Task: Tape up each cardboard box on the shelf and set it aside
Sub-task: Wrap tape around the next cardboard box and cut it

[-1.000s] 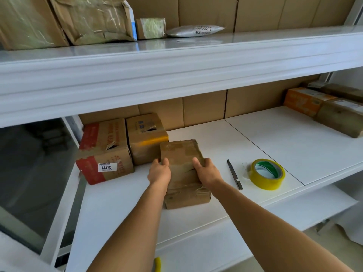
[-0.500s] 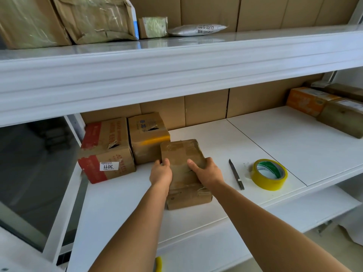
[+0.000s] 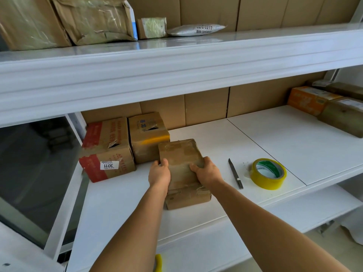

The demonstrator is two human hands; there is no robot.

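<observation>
- Closest to you, a yellow object (image 3: 158, 262) peeks out at the bottom edge below the shelf; too little of it shows to tell what it is.
- Your left hand (image 3: 159, 174) grips the left side of the small brown box (image 3: 182, 160), thumb curled over the top edge and fingers down the side.
- Your right hand (image 3: 208, 172) grips the right side of the same box, thumb lying across the taped top.
- That box rests on the white shelf (image 3: 121, 203), near its front, its top crossed with clear tape.
- Just right of your right hand lies a dark utility knife (image 3: 235, 176), and just beyond it a roll of yellow tape (image 3: 268, 173) lies flat, near the shelf's front edge.
- Behind and left of the held box stands a box with an orange band (image 3: 148, 136), the two touching or nearly so.
- Left of that, pressed beside it, sits a red-printed box (image 3: 107, 149) with a white label reading 3011.
- Far right on the shelf, well apart from your hands, are an orange box (image 3: 308, 99) and a dull brown box (image 3: 343, 116) side by side.
- On the upper shelf (image 3: 176, 61), taped parcels (image 3: 94, 18) and a white mailer bag (image 3: 196, 29) lie against the cardboard backing.
</observation>
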